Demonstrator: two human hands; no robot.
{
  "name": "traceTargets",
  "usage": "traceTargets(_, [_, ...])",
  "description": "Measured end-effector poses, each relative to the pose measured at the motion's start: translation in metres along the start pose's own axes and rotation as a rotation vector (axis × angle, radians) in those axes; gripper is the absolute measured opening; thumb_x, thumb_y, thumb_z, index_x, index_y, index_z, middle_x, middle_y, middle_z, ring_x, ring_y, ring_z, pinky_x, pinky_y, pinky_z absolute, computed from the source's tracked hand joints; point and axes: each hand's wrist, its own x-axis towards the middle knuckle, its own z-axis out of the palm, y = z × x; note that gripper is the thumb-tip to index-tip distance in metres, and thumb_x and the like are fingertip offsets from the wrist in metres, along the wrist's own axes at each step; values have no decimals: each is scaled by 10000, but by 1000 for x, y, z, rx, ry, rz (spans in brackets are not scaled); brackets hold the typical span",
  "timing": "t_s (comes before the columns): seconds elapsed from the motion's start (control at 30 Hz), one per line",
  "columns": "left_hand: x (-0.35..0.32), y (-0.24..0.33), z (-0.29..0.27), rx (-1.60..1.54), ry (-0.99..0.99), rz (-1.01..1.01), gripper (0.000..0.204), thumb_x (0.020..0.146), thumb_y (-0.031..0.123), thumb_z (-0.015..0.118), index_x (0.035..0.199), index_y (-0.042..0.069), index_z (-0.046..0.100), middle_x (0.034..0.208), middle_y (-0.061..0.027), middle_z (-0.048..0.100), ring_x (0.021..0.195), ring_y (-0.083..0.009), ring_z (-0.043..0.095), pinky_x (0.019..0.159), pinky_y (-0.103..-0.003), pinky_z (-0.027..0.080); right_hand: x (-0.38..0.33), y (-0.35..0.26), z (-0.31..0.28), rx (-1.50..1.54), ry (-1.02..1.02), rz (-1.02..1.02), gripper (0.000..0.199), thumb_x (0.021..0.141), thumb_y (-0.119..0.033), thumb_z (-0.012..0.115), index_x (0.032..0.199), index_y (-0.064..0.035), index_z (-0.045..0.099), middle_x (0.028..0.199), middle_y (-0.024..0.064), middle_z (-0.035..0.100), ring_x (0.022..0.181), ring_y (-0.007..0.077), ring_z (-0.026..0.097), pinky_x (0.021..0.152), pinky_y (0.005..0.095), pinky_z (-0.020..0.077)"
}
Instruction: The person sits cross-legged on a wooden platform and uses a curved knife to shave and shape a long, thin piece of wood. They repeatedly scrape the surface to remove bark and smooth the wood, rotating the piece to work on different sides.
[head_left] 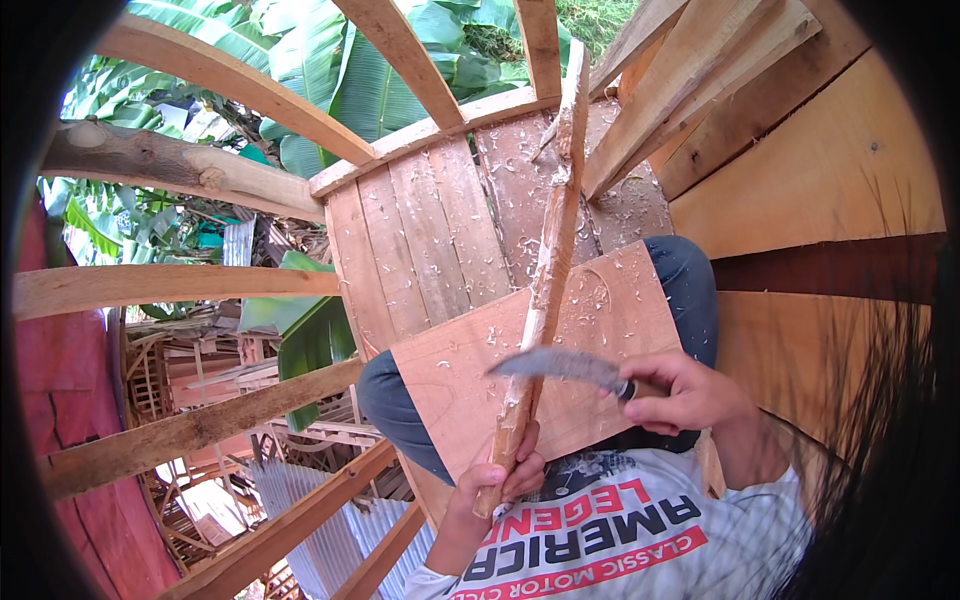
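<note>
My left hand (508, 470) is wrapped round the lower end of a long, rough wooden stick (548, 270), which slants up and away from me. In my right hand (685, 395) is a knife (560, 364) with a dark, curved blade, gripped by its handle. The blade lies across the stick, a short way above my left hand; whether its edge bites the wood I cannot tell. Pale, whittled patches show along the stick. Beneath it a flat wooden board (440, 390) rests over my lap, scattered with curled wood shavings.
Shavings litter the plank floor (430, 230) ahead. Upright wooden slats (190, 285) form a railing at the left and front, with banana leaves (370, 80) beyond. Several timber pieces (700, 85) lean at the far right beside a plywood wall (820, 150).
</note>
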Motion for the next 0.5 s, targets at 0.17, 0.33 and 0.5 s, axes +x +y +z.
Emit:
traceTargets(0.17, [-2,-1,-10,-125,-104,-55,485,672,314,719,897,88,355,578,30,395,457,-63,369,480,-185,279,10,5,-8,382,359,76,359,931,-16,580,1278,-41,492,720,25,543,468,63,487,393,216,383])
traceTargets(0.33, [9,-6,-23,-305,-382,-131,513,684,327,744,914,85,354,561,36,404,463,-68,410,467,-178,327,5,10,9,362,127,243,446,925,-17,594,1286,-80,341,609,18,511,419,77,477,344,222,355])
traceTargets(0.5, [13,-9,-15,-257,-406,-170,566,695,280,719,1059,51,352,628,-2,440,535,-112,465,504,-229,383,10,26,24,308,145,306,319,925,-40,619,1034,-100,326,564,6,507,391,70,459,335,220,342])
